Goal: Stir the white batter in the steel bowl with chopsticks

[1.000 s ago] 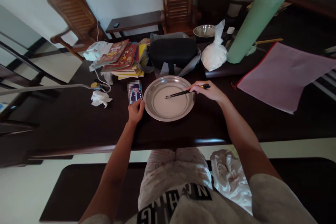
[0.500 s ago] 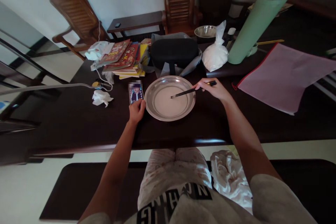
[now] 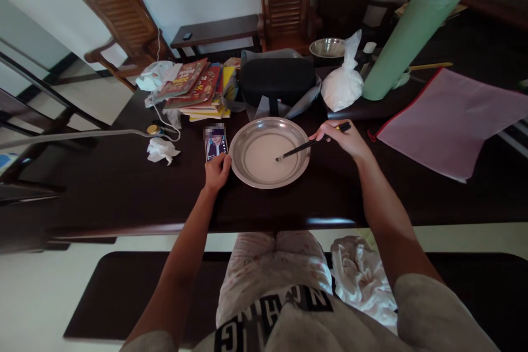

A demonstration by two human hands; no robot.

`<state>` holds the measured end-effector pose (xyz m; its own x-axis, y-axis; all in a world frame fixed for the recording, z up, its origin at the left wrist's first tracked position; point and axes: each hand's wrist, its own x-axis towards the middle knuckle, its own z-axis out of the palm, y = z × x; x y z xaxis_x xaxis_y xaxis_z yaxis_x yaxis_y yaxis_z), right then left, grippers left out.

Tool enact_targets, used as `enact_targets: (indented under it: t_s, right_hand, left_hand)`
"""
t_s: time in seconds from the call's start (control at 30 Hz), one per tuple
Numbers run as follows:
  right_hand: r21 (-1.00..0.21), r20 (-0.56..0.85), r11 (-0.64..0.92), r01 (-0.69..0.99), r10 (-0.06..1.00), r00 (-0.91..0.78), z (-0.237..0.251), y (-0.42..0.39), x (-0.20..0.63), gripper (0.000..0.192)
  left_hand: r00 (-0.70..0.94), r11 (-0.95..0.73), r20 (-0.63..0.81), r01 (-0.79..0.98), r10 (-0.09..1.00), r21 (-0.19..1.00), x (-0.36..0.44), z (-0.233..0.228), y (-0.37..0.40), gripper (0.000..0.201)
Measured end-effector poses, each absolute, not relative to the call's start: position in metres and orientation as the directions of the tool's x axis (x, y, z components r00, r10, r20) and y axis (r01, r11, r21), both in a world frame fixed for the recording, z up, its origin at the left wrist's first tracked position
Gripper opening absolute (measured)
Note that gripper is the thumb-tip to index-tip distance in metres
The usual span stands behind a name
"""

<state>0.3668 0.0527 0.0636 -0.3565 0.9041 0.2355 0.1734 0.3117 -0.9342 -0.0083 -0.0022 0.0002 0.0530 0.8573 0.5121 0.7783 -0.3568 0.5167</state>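
A round metal basin (image 3: pixel 270 181) on the dark table holds a cloudy whitish liquid (image 3: pixel 264 159). My right hand (image 3: pixel 340 137) grips black chopsticks (image 3: pixel 301 148) at their upper end, over the basin's right rim. Their tips slant down into the liquid right of its middle. My left hand (image 3: pixel 218 171) is closed at the basin's left rim, covering the lower end of a phone (image 3: pixel 215 146) with a lit screen. Its curled fingers hide whether they grip anything.
Behind the basin sits a black case (image 3: pixel 276 80), with books (image 3: pixel 193 88) stacked to its left. A tied bag of white powder (image 3: pixel 342 88), a green flask (image 3: pixel 412 47) and a pinkish mesh pouch (image 3: pixel 449 121) lie to the right. Crumpled tissue (image 3: pixel 161 150) is at left.
The chopstick tips have shifted right and slightly nearer to me in the liquid, and my right hand has moved a little right. My left hand stays by the rim. The view has shifted slightly.
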Motion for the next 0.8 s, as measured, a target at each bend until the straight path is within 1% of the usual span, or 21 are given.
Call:
enact_targets:
  t_s: [0.1,0.17,0.2,0.23,0.3,0.4,0.47,0.57,0.63,0.7,0.8]
  right_hand:
    - [-0.948,0.176,0.275,0.162,0.873,-0.455,0.060,0.052,0.360,0.042]
    - [-0.944,0.175,0.293,0.151,0.833,-0.524,0.055,0.053,0.353,0.038]
    - [-0.937,0.190,0.314,0.152,0.825,-0.533,0.053,0.053,0.351,0.036]
    - [-0.930,0.206,0.332,0.157,0.825,-0.526,0.052,0.054,0.351,0.035]
    - [-0.918,0.236,0.352,0.182,0.855,-0.462,0.053,0.055,0.355,0.035]
    - [-0.922,0.255,0.337,0.192,0.900,-0.355,0.061,0.055,0.366,0.041]
    - [-0.933,0.236,0.314,0.175,0.902,-0.361,0.064,0.053,0.368,0.043]
    - [-0.944,0.183,0.288,0.158,0.859,-0.478,0.061,0.052,0.360,0.041]
    - [-0.940,0.179,0.305,0.151,0.820,-0.543,0.056,0.053,0.354,0.037]
    - [-0.927,0.210,0.339,0.157,0.819,-0.534,0.054,0.054,0.353,0.034]
    - [-0.917,0.251,0.354,0.186,0.871,-0.422,0.058,0.054,0.360,0.036]
  left_hand:
    - [0.050,-0.355,0.514,0.780,0.856,0.515,-0.008,-0.001,-0.002,0.043]
    - [0.047,-0.354,0.515,0.779,0.856,0.517,-0.009,-0.002,-0.002,0.043]
    - [0.044,-0.353,0.516,0.779,0.856,0.519,-0.009,-0.002,-0.002,0.043]
    - [0.041,-0.351,0.516,0.778,0.856,0.521,-0.009,-0.002,-0.002,0.044]
    - [0.040,-0.350,0.515,0.778,0.856,0.522,-0.009,-0.002,-0.002,0.045]
    - [0.045,-0.354,0.511,0.773,0.858,0.526,-0.009,-0.001,-0.001,0.047]
    - [0.040,-0.350,0.506,0.768,0.862,0.537,-0.009,-0.001,-0.002,0.047]
    - [0.028,-0.340,0.496,0.761,0.868,0.552,-0.010,-0.001,-0.002,0.046]
    - [0.023,-0.336,0.493,0.759,0.870,0.557,-0.010,-0.002,-0.002,0.046]
    - [0.021,-0.334,0.491,0.759,0.871,0.559,-0.010,-0.002,-0.002,0.045]
    - [0.032,-0.341,0.493,0.762,0.869,0.551,-0.010,-0.002,-0.002,0.044]
